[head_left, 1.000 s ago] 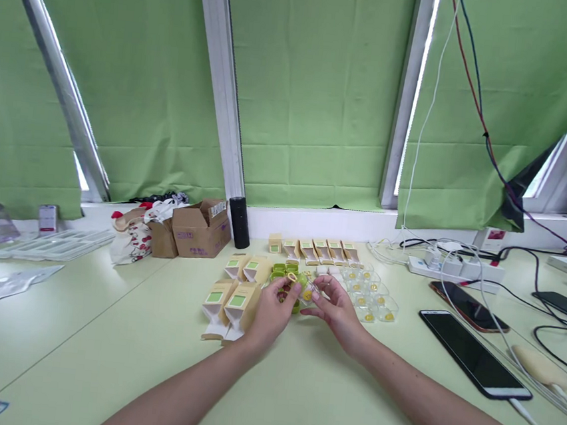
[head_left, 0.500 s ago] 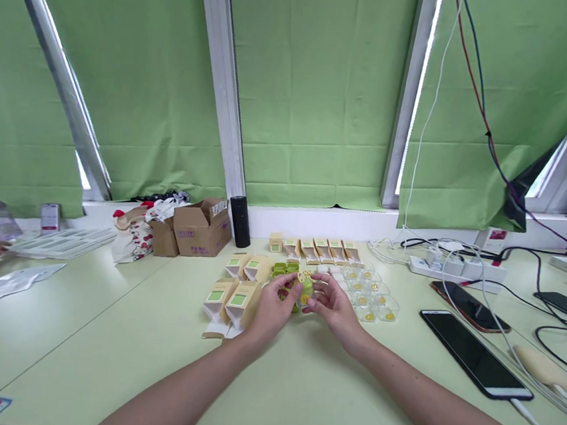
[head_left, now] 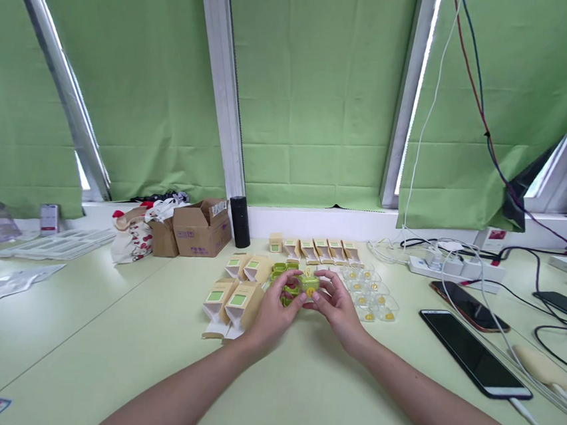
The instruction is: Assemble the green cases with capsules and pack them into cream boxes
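Note:
Between my two hands is a small green piece in a clear case with a round yellow spot on its near side. The fingers and thumb of my left hand pinch its left side. On its right side, my right hand grips it with thumb and fingertips. Just behind my left fingers lie several small green boxes, partly covered by that hand. Several clear plastic cases with yellow centres stand right of my right hand. Cream cartons with green labels, their flaps open, stand left of my left hand.
More cream cartons line the back. A cardboard box, a black cylinder and a cloth bag stand at the back left. To the right lie a phone, a second phone, a power strip and tangled cables.
The green piece has turned from upright to lying sideways, and my thumbs have come closer together on its near side. Another person's arm at the far left has gone from view.

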{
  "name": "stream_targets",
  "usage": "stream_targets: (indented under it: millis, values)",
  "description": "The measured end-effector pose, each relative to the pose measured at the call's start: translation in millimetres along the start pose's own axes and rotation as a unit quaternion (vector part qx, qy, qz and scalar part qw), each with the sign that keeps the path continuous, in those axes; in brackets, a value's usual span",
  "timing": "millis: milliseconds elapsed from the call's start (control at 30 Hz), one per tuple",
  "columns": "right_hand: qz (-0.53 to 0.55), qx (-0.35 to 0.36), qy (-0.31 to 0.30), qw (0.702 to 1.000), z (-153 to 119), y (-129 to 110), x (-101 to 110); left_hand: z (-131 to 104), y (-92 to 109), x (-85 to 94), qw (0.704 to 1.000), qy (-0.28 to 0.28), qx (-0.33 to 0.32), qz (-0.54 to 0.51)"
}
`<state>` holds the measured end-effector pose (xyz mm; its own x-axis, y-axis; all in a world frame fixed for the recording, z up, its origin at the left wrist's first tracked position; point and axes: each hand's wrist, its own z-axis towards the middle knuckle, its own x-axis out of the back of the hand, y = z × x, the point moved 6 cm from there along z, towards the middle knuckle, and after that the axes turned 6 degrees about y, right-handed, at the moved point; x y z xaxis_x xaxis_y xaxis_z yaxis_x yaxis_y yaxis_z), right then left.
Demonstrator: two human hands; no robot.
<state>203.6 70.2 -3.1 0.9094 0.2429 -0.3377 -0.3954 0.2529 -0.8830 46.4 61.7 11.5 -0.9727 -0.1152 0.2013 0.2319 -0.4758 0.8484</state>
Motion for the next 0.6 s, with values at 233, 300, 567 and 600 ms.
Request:
stream_targets:
  millis: [233,300,567,600]
  values:
    - [-0.009,0.007,0.001,1.000,3.6,7.0,4.4,0.6,-3.1,-1.2,1.000,0.007,-0.008,0.010]
    - [-0.008,0.009,0.004,1.000,5.7,7.7,5.8,0.5,-3.3,-1.4,1.000,0.009,-0.009,0.012]
    - [0.079,-0.022,-0.013,0.997,4.5,3.0,0.6,-2.8,3.7,0.5,0.999,0.037,-0.012,0.031]
    - [0.101,-0.034,-0.018,0.994,3.8,4.2,-0.6,-3.2,4.4,0.8,0.998,0.040,-0.017,0.036]
